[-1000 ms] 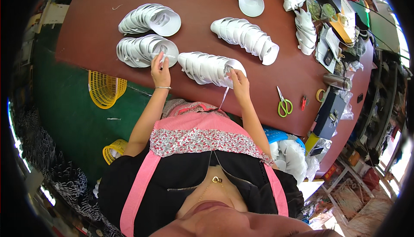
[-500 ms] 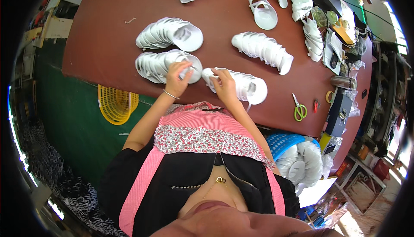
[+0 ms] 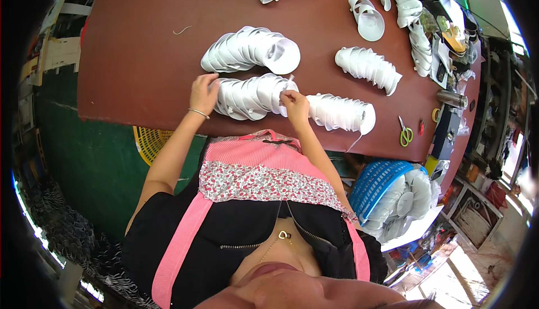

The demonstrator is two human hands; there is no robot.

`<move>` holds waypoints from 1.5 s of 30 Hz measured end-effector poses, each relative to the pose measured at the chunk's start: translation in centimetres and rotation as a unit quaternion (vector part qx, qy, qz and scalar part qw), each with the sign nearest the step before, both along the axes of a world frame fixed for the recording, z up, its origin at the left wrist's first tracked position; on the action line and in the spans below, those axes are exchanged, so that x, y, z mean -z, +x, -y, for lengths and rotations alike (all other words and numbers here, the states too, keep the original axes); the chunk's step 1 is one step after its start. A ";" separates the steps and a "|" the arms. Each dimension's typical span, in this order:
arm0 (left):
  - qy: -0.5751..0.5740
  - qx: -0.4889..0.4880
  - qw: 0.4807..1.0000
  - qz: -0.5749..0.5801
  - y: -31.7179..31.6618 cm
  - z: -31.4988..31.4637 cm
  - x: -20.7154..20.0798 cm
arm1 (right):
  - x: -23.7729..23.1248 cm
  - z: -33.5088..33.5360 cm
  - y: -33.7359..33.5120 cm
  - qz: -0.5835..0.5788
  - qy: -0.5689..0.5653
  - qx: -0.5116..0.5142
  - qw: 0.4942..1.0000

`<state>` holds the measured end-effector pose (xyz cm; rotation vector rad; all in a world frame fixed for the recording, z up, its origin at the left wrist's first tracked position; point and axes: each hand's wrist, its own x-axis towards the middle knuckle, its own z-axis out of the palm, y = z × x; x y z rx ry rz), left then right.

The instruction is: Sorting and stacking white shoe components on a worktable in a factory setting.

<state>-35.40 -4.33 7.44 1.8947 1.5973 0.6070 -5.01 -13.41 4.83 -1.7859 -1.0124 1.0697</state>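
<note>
A long stack of nested white sandal uppers lies on the brown table in front of me. My left hand is at its left end, fingers apart and touching the outermost piece. At the other end, my right hand is closed in a pinch on the edge of an upper, beside a thin strap that sticks up. Just right of this hand lies another nested stack, a thin strip trailing from it. A third stack sits behind the first.
Further right are another white stack and a single white sandal upper. Green-handled scissors lie near the front edge, by a steel flask. A blue basket of white pieces stands below right; a yellow basket is below left.
My left hand has gone from the front stack's right end to its left end. My right hand has left the neighbouring stack and now pinches the front stack's right end. The view has shifted.
</note>
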 end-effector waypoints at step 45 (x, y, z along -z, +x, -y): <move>-0.756 0.002 0.482 0.442 -2.2 4.1 0.9 | -2.5 0.1 -2.3 -0.375 -0.307 -0.165 0.859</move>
